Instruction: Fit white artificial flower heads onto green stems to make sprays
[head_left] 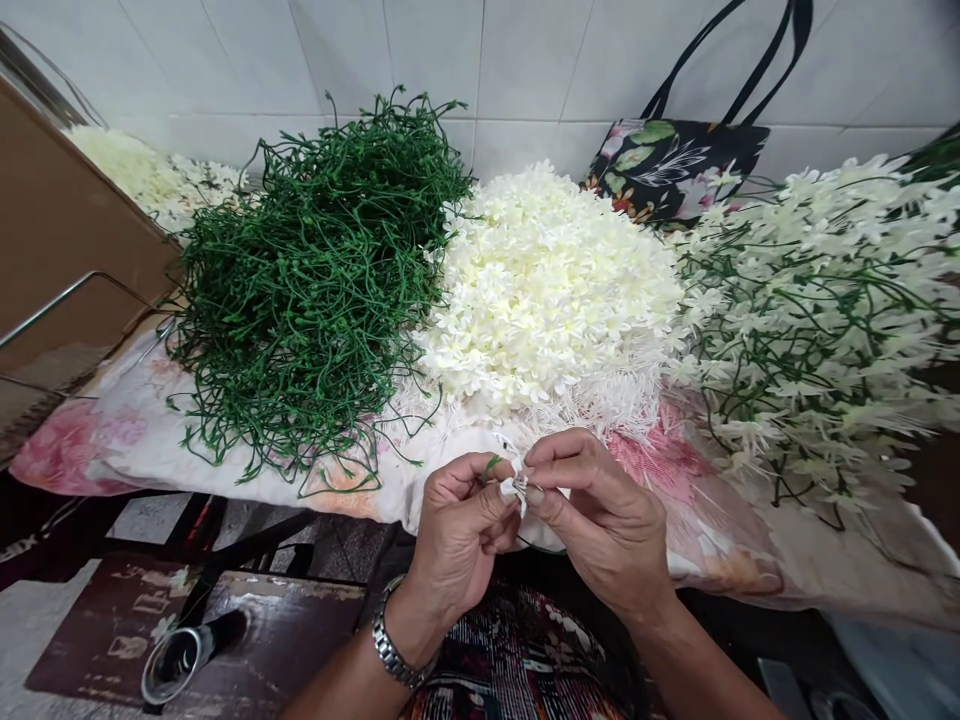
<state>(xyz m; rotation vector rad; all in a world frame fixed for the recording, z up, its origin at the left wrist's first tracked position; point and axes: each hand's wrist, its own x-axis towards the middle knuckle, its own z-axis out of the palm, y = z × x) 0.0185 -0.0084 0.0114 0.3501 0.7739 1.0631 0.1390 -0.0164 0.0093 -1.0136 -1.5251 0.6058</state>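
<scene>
Starting from my left: a brown box [82, 200], open-sided, beside a worktop [142, 430] spread with a pink-and-white flowered cloth. On the cloth lies a tangled mound of green stems [315, 270], thin and branching.

At the near edge, in front of the person, is the left hand [459, 525], with a metal watch [391, 640] on its wrist. Its grip pinches a small white flower [513, 488] between thumb and fingers; a green tip [490, 466] shows there. I'd judge the flower almost weightless and soft, with thin petals that could crease; the base, beside the stem, seems the best hold.

Behind it rises a white heap [551, 290] of loose blossoms. The right hand [609, 510] meets the flower from the other side, its thumb and forefinger pressed together on it.

Further right, a black bag [675, 170] leans against the tiles, then come white sprays [817, 310] on green stalks.

No brand or label is readable: the bag carries only printed blooms and leaves.
</scene>
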